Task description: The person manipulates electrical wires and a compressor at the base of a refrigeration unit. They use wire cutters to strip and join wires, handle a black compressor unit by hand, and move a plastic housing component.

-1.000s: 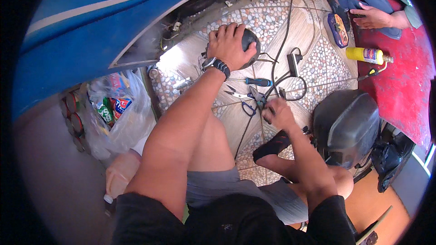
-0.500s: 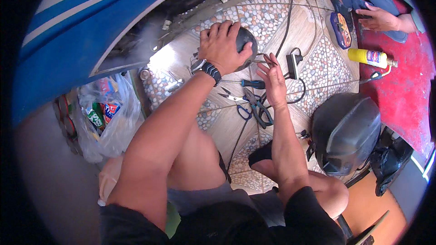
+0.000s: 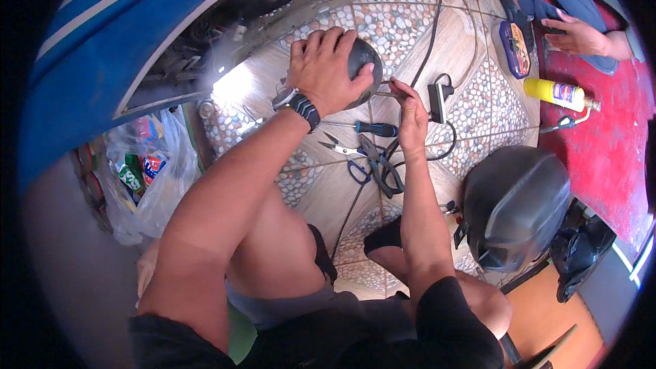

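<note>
My left hand is wrapped over a dark, rounded, ball-like piece, with the thumb along its right side. A thin rod-like bit sticks out of that side, and my right hand pinches its end between thumb and fingers. What the rod belongs to cannot be made out. Just below both hands, a screwdriver with a black and blue handle lies on the tiles. Blue-handled scissors and dark pliers lie close by, partly overlapping.
A blue vehicle panel rises at the left, above a clear plastic bag of wrappers. To the right are a power strip, a black welding helmet, a yellow torch canister and a purple case. Another person's hand is at upper right.
The whole view has shifted slightly. My left hand keeps its hold on the rounded piece; the right hand's fingers have bent in a little around the rod.
</note>
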The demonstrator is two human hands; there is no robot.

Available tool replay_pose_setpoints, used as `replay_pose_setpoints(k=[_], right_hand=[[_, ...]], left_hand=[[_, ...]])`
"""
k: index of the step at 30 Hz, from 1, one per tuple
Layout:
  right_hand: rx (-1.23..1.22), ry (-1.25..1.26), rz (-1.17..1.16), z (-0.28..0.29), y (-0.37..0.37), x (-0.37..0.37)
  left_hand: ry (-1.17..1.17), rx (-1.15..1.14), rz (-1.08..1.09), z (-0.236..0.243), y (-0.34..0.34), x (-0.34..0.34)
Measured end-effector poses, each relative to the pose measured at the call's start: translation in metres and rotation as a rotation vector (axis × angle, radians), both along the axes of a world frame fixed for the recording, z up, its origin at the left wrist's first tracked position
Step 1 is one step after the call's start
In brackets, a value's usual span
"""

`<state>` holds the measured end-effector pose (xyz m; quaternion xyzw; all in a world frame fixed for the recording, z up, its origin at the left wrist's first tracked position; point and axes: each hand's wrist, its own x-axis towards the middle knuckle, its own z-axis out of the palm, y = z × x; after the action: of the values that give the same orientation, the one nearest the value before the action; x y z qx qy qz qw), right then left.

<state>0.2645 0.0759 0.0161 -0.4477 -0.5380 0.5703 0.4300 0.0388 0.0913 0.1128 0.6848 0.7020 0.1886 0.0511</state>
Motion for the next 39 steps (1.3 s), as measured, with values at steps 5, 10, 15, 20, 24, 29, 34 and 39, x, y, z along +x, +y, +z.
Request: replay_pose_setpoints(k=[5, 10, 15, 20, 24, 29, 34, 39], right_hand=[[0.068, -0.074, 0.026, -0.006, 0.007, 0.002], [0.06, -0.062, -0.016, 0.0, 0.012, -0.004], [0.009, -0.029, -0.049, -0.003, 0.015, -0.005], [-0.067, -0.021, -0.057, -0.001, 0.019, -0.006], [-0.088, -0.056, -0.028, -0.002, 0.023, -0.004], [-0.104, -0.031, -0.013, -0.006, 0.025, 0.0], [-0.179, 0.043, 0.004, 0.002, 0.023, -0.004], [-0.214, 0.026, -0.007, 0.0, 0.023, -0.005]], left_hand=[[-0.015, -0.012, -0.003, 0.001, -0.001, -0.001], [0.015, 0.034, -0.01, -0.004, -0.002, -0.002], [0.021, 0.004, -0.01, -0.002, -0.001, 0.0], [0.029, 0.014, -0.005, -0.003, -0.001, 0.0], [0.029, 0.0, -0.005, -0.002, -0.001, 0.0], [0.022, -0.034, 0.001, 0.002, 0.0, 0.004], [0.002, 0.011, 0.006, -0.007, 0.0, 0.002], [-0.013, -0.019, -0.003, -0.006, 0.0, 0.002]])
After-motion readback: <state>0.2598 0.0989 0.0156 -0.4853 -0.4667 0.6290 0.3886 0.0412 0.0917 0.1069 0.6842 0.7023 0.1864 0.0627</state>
